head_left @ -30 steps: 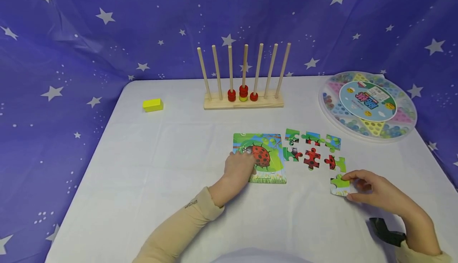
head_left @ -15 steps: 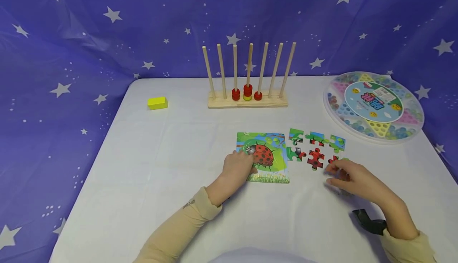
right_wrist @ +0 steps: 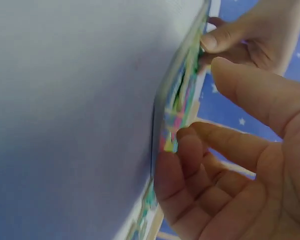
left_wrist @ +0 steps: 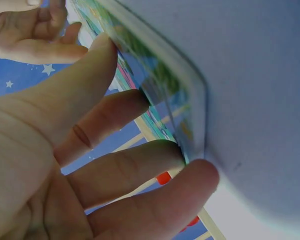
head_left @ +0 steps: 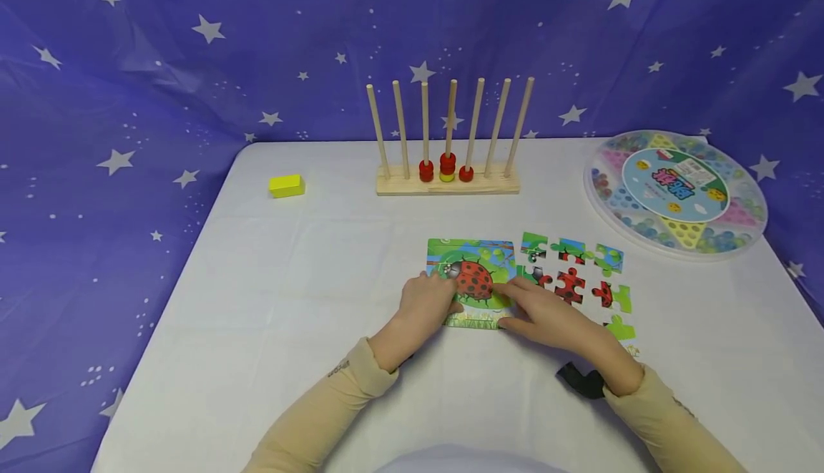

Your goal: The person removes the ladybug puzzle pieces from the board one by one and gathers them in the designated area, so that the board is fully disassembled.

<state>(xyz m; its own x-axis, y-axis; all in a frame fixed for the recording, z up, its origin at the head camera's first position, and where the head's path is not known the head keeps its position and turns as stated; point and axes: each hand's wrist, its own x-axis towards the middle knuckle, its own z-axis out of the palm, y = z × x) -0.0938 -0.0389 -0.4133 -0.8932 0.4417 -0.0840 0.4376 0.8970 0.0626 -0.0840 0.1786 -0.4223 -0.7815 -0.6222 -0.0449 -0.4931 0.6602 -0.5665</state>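
In the head view a square ladybug puzzle board (head_left: 475, 280) lies flat on the white table. My left hand (head_left: 423, 303) rests on its left side; in the left wrist view the thumb and bent fingers (left_wrist: 122, 167) touch the board edge (left_wrist: 197, 100). My right hand (head_left: 552, 315) reaches over the board's right side, fingertips on or just above the picture. Between its loosely curved fingers (right_wrist: 190, 155) no piece shows in the right wrist view. Loose ladybug puzzle pieces (head_left: 569, 287) lie in rows right of the board, some partly covered by the right hand and wrist.
Behind the board stands a wooden peg rack (head_left: 447, 185) with a few red and yellow beads. A round clear case of marbles (head_left: 676, 194) lies at the back right. A yellow block (head_left: 287, 186) sits at the back left. A starry blue cloth (head_left: 290, 36) hangs behind.
My right hand has left the loose piece at the lower right and moved left to the board. The left hand has stayed on the board. The head view has shifted slightly.
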